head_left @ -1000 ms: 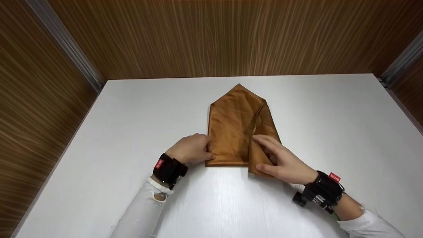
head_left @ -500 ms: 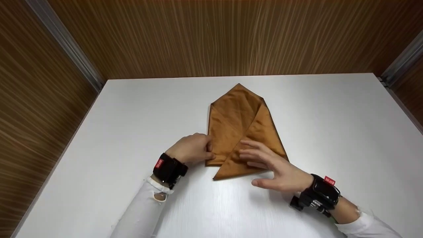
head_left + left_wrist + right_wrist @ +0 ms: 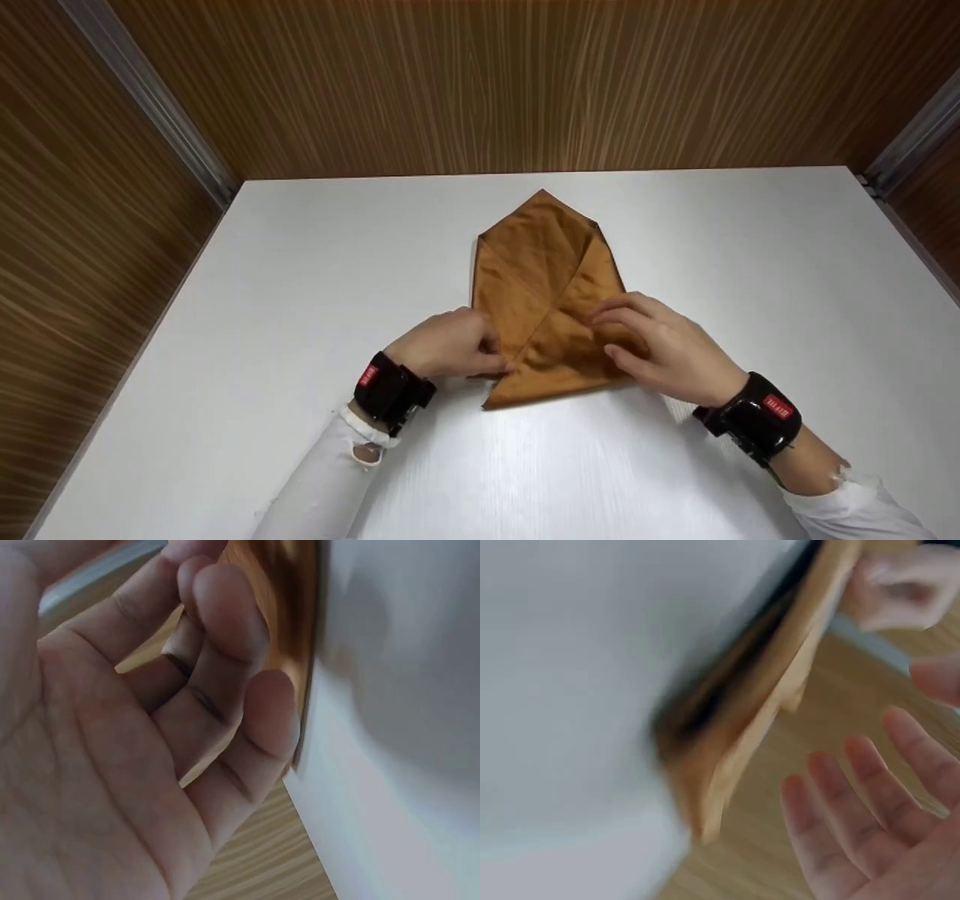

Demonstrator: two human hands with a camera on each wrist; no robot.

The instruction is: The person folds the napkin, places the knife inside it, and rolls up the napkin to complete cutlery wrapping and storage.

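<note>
1. The cloth (image 3: 546,300), an orange-brown piece folded to a point at its far end, is lying flat on the white surface (image 3: 300,262), directly between the two hands and partly under their fingers.

2. The left hand (image 3: 450,346) is sitting at the cloth's near left edge with its fingers curled in; they are touching the hem there, and it looks to me as if they are pinning or pinching that edge so the layers do not slide. The left wrist view is showing curled fingers (image 3: 225,652) right against the orange fabric, though I cannot tell whether fabric is actually caught between them.

3. The right hand (image 3: 667,349) is resting on top of the right flap, fingers (image 3: 622,311) loosely spread and gripping nothing, seemingly pressing the flap down where it crosses the left layer.

4. The flap's lower corner is poking out just nearer to me than both sets of fingers, off the cloth's bottom line.

5. Beyond the fingers there is only more surface, then wood-grain walls (image 3: 525,82) closing in on three sides.

6. Black wrist bands (image 3: 754,416) and white sleeves (image 3: 330,480) are trailing behind the hands; nothing is standing between the fingers and the cloth.
</note>
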